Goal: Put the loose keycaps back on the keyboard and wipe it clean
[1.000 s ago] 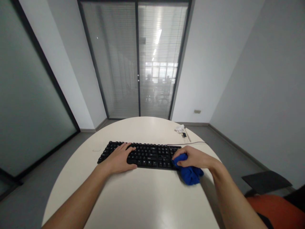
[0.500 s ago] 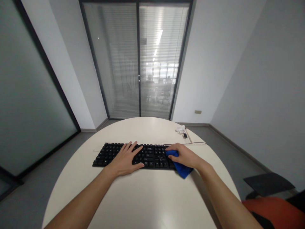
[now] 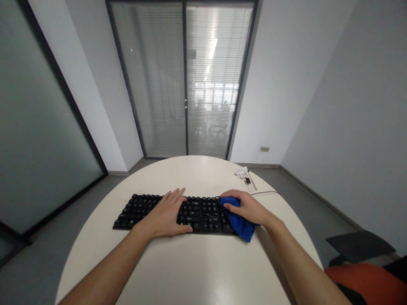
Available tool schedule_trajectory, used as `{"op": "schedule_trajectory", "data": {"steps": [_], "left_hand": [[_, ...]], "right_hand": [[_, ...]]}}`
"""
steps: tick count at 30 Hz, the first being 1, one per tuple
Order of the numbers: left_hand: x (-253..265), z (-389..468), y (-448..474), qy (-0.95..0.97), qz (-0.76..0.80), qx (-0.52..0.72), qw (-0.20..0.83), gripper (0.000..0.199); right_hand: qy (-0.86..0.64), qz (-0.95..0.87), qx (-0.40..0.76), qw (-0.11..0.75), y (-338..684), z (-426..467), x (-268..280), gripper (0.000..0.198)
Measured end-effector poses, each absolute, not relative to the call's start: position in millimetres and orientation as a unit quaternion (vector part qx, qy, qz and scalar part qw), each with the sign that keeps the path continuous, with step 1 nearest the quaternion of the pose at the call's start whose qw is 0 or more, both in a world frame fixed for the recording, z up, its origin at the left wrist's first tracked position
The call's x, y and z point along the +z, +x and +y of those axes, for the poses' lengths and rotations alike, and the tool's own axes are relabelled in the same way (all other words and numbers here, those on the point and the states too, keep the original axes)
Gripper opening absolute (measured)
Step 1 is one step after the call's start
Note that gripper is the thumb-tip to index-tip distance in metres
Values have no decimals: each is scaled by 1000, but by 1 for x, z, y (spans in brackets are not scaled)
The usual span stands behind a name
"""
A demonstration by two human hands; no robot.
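Note:
A black keyboard (image 3: 203,214) lies across the middle of a round white table (image 3: 190,262). My left hand (image 3: 165,214) rests flat on its middle keys, fingers spread, holding it down. My right hand (image 3: 246,207) presses a crumpled blue cloth (image 3: 238,222) onto the keyboard's right end. The cloth hangs over the keyboard's near right corner onto the table.
The keyboard's thin cable (image 3: 265,192) runs right toward the table edge. Small white items and a stick (image 3: 244,174) lie at the far right of the table. An orange and black chair (image 3: 365,271) stands at the right. Glass doors with blinds (image 3: 184,80) are ahead.
The keyboard has slid left and a little nearer under my hands. My right hand with the blue cloth has moved left along the keyboard's right end.

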State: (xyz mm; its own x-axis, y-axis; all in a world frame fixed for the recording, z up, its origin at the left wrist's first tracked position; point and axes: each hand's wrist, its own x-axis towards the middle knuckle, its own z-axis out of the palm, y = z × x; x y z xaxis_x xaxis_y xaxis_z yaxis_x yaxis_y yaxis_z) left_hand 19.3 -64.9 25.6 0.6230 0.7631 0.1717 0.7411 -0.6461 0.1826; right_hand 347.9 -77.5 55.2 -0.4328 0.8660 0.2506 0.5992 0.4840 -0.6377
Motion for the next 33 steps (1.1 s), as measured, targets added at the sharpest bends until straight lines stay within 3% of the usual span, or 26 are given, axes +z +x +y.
{"op": "schedule_trajectory", "data": {"steps": [3,13,25,33], "left_hand": [[21,-64,25,911,393,112,55,103],[29,-62,17,905,403,122,60,98],[25,-53,7,902,399,127,103,102],[22,-53,5,911,381,128,94,108]], "right_hand": [[-444,-831,206,266,344,-74,47,32],[-439,-856,142,232,330,-78,46,37],[-408,-848,297,164,329,-96,64,35],[-437,-824,217,288,337,-79,57,34]]}}
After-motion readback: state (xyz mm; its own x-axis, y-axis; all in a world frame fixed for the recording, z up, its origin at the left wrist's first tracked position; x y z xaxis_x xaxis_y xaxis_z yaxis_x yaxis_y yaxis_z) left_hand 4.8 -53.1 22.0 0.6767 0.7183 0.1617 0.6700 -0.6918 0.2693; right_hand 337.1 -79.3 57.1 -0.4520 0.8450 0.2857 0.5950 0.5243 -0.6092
